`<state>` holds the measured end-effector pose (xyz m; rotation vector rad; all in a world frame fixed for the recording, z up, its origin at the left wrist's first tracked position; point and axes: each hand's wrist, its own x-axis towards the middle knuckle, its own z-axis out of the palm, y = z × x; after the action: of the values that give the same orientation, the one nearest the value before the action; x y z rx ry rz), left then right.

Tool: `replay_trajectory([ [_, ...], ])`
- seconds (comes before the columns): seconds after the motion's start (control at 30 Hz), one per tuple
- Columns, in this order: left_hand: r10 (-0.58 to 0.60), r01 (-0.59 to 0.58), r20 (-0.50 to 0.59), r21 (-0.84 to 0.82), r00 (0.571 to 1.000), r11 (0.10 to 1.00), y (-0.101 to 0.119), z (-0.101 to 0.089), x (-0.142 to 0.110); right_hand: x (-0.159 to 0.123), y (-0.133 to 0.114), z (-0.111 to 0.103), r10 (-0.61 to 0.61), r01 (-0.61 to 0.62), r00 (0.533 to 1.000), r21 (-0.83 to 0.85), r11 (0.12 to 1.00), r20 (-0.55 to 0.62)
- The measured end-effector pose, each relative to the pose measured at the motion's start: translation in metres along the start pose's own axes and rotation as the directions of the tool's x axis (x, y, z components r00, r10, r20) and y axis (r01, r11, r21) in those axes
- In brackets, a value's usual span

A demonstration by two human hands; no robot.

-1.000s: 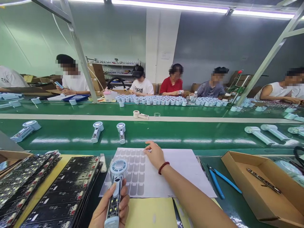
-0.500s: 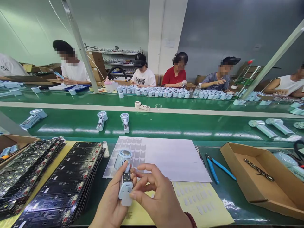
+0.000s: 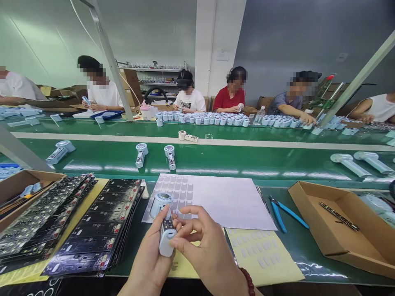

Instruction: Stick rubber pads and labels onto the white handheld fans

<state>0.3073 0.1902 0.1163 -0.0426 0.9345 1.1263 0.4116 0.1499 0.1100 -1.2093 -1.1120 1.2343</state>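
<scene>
One green belt (image 3: 216, 159) across the view, dark green desk (image 3: 299, 253) on the near side. At right an open carton (image 3: 311, 224), at left stacks of circuit boards (image 3: 89, 230); likely parked off-centre for elbow room. White sheet (image 3: 228, 201) with grey stickers (image 3: 181, 196) straight ahead, yellow sheet (image 3: 277, 273) just at its near edge, probably for short reach. Left hand (image 3: 151, 253) low in the middle, with fingers clamped round the handle of the blue device (image 3: 168, 225); right hand (image 3: 210, 246) alongside, with thumb and index finger against the near end. Can't tell whether pinching or only pressing there. Blue device in the left palm, near end toward the wearer, likely for a clear look there.
</scene>
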Motion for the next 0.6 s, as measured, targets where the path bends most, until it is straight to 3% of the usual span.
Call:
replay_trajectory([
  [0.6,-0.036,0.036,0.009,-0.022,0.999,0.999,-0.0002,-0.0037,-0.0019,-0.0042,-0.0009,0.0016,0.009,-0.009,1.000,-0.012,1.000,0.007],
])
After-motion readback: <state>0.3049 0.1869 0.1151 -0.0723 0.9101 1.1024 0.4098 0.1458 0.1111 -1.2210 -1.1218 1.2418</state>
